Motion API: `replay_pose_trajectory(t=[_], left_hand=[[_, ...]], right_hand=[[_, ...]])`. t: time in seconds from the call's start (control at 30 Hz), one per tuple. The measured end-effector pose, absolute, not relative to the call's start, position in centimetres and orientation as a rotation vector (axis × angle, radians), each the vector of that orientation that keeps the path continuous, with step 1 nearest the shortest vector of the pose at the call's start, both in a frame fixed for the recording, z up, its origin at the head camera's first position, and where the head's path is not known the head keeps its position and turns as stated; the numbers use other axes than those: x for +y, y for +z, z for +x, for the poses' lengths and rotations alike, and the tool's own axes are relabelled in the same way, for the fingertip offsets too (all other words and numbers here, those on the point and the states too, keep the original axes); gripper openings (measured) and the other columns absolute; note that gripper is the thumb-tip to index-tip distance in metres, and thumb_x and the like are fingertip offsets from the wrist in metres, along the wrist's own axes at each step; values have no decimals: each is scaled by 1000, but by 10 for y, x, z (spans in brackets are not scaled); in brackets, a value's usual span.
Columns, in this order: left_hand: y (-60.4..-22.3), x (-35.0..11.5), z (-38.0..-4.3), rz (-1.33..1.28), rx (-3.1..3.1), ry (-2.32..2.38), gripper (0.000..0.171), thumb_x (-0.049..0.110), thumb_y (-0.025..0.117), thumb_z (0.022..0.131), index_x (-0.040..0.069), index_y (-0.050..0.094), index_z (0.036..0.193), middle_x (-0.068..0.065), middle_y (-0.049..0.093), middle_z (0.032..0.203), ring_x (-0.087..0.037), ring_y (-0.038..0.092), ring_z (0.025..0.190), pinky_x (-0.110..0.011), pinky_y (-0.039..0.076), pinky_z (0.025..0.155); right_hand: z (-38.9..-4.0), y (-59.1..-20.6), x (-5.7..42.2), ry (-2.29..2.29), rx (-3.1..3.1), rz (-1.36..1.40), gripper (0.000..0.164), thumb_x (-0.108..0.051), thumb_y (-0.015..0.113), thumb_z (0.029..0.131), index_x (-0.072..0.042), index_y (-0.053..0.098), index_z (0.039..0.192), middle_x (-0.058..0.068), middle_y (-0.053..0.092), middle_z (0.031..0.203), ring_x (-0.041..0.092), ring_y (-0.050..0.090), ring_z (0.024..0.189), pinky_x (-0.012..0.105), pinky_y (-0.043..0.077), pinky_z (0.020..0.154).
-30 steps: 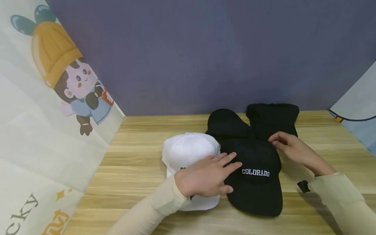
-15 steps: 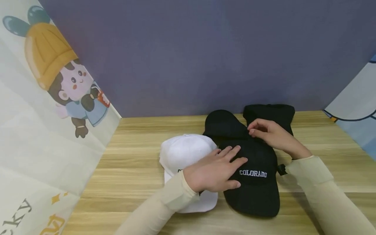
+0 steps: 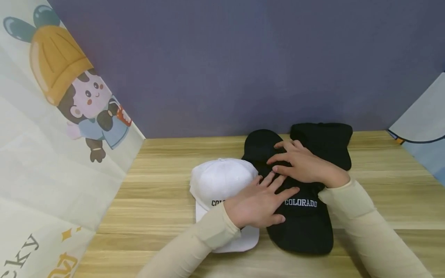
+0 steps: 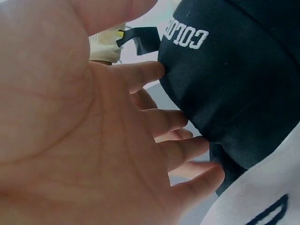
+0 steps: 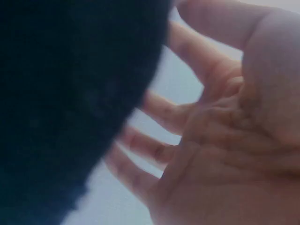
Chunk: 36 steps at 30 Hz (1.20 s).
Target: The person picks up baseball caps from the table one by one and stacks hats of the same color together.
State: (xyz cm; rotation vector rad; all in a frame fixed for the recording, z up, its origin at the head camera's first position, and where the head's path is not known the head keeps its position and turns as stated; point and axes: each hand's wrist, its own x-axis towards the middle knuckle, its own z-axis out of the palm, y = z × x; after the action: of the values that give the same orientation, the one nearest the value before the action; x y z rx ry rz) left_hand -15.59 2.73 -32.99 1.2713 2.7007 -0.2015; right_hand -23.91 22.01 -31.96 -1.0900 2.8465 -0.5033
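Fingers [image 3: 274, 182] of the left hand [image 3: 252, 204] stand spread and fairly straight in the head view, tips at the left side of the crown of a black cap [image 3: 300, 235] lettered COLORADO in white; nothing gripped. Right hand [image 3: 306, 166] is over the back of that crown, its fingers parted and slightly bent, reaching toward a second black cap [image 3: 260, 143]; contact with that one cannot be told from above. Right thumb close to the left fingertips. COLORADO cap lies on the wood-grain table [image 3: 163, 193], brim toward the person. White cap [image 3: 222, 177] just to its left, also brim-near, its dark lettering partly covered by the left hand and sleeve. Third black cap [image 3: 321, 143] sits behind and to the right, near the grey-purple wall [image 3: 208, 65]. Pale sleeves on both arms. Left wrist view: palm fills the left side, fingers wide apart, tips meeting the edge of the dark crown; part of the white lettering appears upside down. White fabric at lower right, short black strap [image 4: 143, 40] near the top. Right wrist view: fingers separated, tips running behind a dark, blurred mass of fabric; which cap it belongs to, cannot tell.
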Motion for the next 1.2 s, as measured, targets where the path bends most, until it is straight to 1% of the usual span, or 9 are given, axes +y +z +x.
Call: replay_pose_trajectory(t=[0.2,0.3,0.4,0.5,0.6,0.73,0.97,1.07,1.2], left_hand=[[-332,31,-152,1264,2693,-276,65,62,37,89,48,2,142,-5,-12,151,-29,-4,137,-44,15,103],[-332,33,-150,1255,2672,-293,62,63,37,88,51,4,140,-4,-13,151,-30,-8,136,-45,15,103],[-333,33,-149,1251,2673,-307,60,63,38,88,53,8,139,-3,-11,151,-31,-7,136,-45,17,102],[-335,33,-148,1257,2676,-323,59,62,39,88,53,11,139,-4,-8,152,-31,-4,137,-44,19,102],[-337,32,-147,1265,2676,-324,60,62,40,88,53,12,139,-4,-6,152,-31,-2,137,-44,20,101],[-337,31,-147,1268,2679,-323,60,62,40,88,52,11,140,-4,-7,152,-31,-2,137,-44,19,102],[-340,32,-151,1257,2687,-348,62,62,40,88,52,9,140,-5,-19,149,-30,-4,137,-44,18,102],[-342,34,-152,1257,2690,-365,63,63,40,87,52,8,140,-5,-24,148,-30,-4,137,-44,18,102],[-345,36,-154,1250,2696,-394,65,64,39,87,50,7,141,-5,-23,148,-30,-2,138,-43,18,102]], right_hand=[[-238,-326,216,-359,2882,-982,36,-49,43,93,-33,58,122,5,11,152,40,6,135,60,10,98],[-237,-328,214,-317,2895,-941,35,-47,44,93,-33,57,123,4,4,153,40,-1,136,60,7,98],[-237,-331,212,-259,2919,-907,35,-45,45,94,-33,57,124,5,0,153,40,-6,136,60,6,98],[-236,-335,209,-180,2949,-911,39,-44,43,94,-32,50,131,9,-3,153,43,-4,135,61,9,98],[-235,-338,206,-118,2972,-923,47,-44,42,95,-30,37,140,10,-6,152,45,0,134,61,12,97],[-236,-340,206,-100,3018,-956,59,-43,45,94,-26,23,146,7,-8,152,44,6,134,60,14,97],[-244,-341,209,-191,3148,-1039,67,-42,52,91,-12,25,145,1,-3,153,39,16,133,58,20,95],[-248,-339,211,-259,3190,-1022,69,-41,52,90,-10,24,145,-2,-4,153,37,16,133,57,21,95],[-252,-336,215,-362,3248,-956,71,-41,51,91,-10,19,146,-3,-4,153,39,17,133,59,22,93]])
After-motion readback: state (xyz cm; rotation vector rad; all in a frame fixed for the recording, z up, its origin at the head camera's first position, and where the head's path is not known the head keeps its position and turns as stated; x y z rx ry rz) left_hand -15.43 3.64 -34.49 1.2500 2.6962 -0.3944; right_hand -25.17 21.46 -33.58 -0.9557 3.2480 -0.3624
